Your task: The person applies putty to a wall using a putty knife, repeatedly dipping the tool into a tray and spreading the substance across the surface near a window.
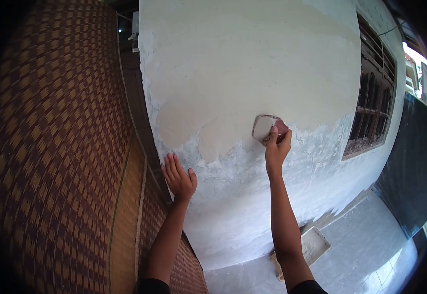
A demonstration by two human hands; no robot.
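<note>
My right hand (279, 149) pinches a flat, hand-sized piece, pale with a reddish-brown part (281, 126), and holds it against the wall (243, 63). The frame does not show whether this is a scraper or a folded sheet. Thumb and fingers close on its right lower side. Lower and to the left, my left hand (179, 177) rests flat on the wall near its left corner, fingers stretched out and holding nothing. Around both hands the cream surface gives way to a patchy, bluish-white, cracked area (228, 181).
A woven brown mat (66, 122) stands close on my left. At the right are a barred wooden window (374, 98) and a dark sheet (412, 161). A shallow tray (324, 236) with pale material sits on the grey floor (355, 240), partly behind my right forearm.
</note>
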